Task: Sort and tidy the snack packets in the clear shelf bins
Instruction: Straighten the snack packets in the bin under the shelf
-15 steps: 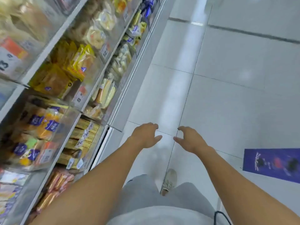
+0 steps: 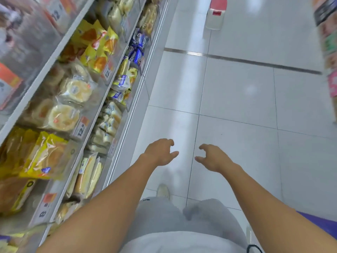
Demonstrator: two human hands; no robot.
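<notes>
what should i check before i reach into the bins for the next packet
1. Left hand free: ok, holds nothing.
2. Right hand free: ok, holds nothing.
3. Hands near the shelf bins: not ok, both hang over the floor.
4. Packets in view: ok, yellow packets and round pastries show.
5. Which packet is misplaced: cannot tell, picture blurred.

My hands over the aisle floor

My left hand (image 2: 159,152) and right hand (image 2: 212,157) hang empty, fingers (image 2: 171,142) loosely curled, beside the snack packets (image 2: 73,88) in the shelf bins (image 2: 116,66).
</notes>
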